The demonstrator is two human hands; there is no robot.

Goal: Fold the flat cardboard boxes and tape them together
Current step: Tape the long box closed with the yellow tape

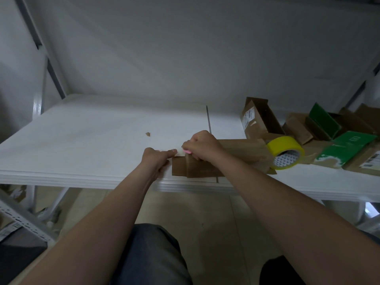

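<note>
White table (82,140): my left hand (156,159) pinches what looks like a tape strip (179,153) running leftward off the cardboard box (197,170), right hand (202,146) clenched round a pink tool (187,151) just beside.

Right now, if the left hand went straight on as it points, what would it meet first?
The left hand points right: first the pale strip at its fingertip on the cardboard box, then probably the right hand gripping a pink tool.
</note>
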